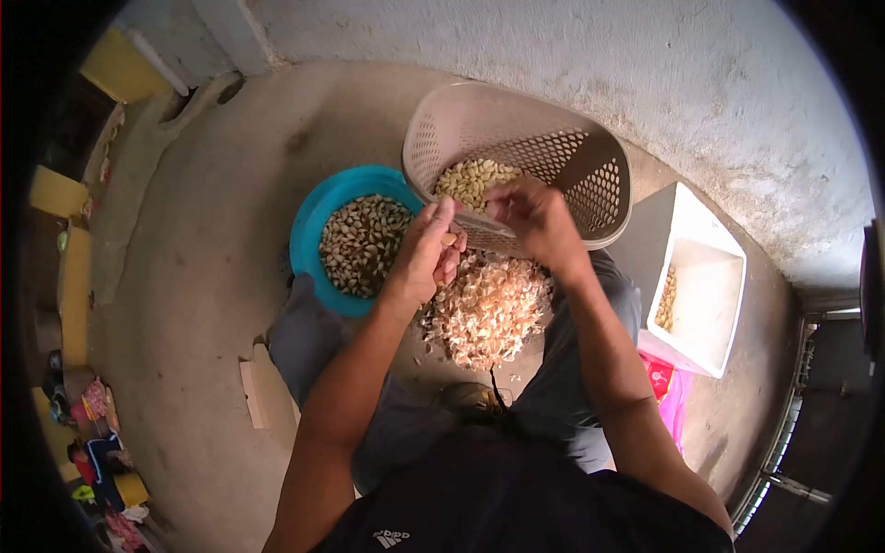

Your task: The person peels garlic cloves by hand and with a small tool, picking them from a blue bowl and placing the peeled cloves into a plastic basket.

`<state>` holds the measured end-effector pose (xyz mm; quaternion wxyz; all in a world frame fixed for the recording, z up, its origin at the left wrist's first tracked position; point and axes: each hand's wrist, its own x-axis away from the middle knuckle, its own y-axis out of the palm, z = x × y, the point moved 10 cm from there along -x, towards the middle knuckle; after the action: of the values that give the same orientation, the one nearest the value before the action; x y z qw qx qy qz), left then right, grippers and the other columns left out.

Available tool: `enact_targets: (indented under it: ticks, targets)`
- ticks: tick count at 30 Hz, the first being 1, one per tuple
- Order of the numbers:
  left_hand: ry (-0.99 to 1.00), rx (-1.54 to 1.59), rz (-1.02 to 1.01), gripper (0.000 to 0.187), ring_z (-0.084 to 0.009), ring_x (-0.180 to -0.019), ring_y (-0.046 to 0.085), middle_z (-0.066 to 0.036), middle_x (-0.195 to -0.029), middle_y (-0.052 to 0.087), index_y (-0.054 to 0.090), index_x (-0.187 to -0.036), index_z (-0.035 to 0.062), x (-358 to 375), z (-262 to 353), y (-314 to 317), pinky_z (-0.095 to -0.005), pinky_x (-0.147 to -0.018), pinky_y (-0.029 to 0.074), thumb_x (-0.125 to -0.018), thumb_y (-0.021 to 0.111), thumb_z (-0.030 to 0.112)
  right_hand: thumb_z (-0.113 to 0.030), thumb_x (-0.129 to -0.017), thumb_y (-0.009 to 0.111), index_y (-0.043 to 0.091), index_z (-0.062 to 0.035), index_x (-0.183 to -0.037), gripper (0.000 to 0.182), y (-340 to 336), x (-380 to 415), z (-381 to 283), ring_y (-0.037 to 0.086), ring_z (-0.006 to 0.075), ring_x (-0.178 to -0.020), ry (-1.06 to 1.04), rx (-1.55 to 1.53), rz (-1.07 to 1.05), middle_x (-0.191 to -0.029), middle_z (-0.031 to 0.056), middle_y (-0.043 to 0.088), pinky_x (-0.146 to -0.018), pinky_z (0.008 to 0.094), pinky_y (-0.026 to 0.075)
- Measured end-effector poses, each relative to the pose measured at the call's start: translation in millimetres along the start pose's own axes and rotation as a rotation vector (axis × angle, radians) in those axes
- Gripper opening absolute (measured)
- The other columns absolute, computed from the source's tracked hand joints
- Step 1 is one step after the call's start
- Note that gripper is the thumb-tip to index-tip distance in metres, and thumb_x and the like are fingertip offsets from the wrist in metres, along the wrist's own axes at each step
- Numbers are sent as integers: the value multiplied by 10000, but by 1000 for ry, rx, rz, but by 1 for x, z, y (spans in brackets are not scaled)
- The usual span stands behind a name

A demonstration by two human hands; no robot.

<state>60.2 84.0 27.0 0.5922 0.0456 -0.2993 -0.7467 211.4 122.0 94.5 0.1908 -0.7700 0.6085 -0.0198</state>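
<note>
My left hand (431,251) is closed between the basin and the basket, thumb up, with a small tan seed-like piece (449,240) showing in its curled fingers. My right hand (544,221) reaches over the front rim of a beige plastic basket (516,115), its fingers drawn together and partly smeared; what they hold, if anything, does not show. Peeled cream-coloured pieces (475,180) lie inside the basket. Left of it, a blue basin (302,244) contains many brownish-white pieces (364,240) with skins on. Below both hands is a heap of papery peelings (489,313).
A white box (705,267) with some tan pieces inside stands at the right, beside a pink and red bag (671,392). Behind the basket rises a pale wall (664,55). A flat light board (256,392) lies on the floor near my left knee.
</note>
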Motion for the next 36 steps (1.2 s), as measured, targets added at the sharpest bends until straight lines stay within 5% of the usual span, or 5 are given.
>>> enact_targets:
  ticks: [2,11,17,26,36]
  targets:
    - [-13,34,2,670,-71,-472,435,-34,-807,558,454,-1375,119,-8,-5,-8,-225,-372,357,-1028,392,689,36,-835,747,724,16,-1123,290,34,12,-35,703,254,-851,-70,108,-200,-945,158,709,-749,366,562]
    - [20,-15,43,734,-85,-444,428,-57,-883,583,407,-1434,96,0,-3,-11,-232,-357,334,-1025,362,705,-22,-842,750,714,15,-1059,223,67,6,-26,695,350,-877,-220,273,-191,-955,180,672,-777,414,553]
    - [-1,26,51,717,-85,-459,455,-50,-897,577,416,-1408,81,6,10,-9,-225,-342,316,-1026,398,688,-42,-961,688,689,29,-1049,113,66,1,-5,674,234,-789,-118,66,-144,-879,100,665,-717,345,538]
    - [170,83,147,259,-64,-478,484,-46,-864,640,636,-1127,40,7,19,-18,-215,-368,354,-1051,595,284,-216,-1053,615,657,11,-982,241,70,6,20,492,67,-521,381,-473,-104,-692,11,593,-449,238,373]
    - [370,-393,223,207,-45,-545,522,-49,-801,686,687,-1052,-56,20,50,-16,-227,-463,410,-1014,635,141,-181,-1051,603,633,19,-968,218,69,3,24,554,83,-530,299,-369,-95,-706,33,624,-431,244,411]
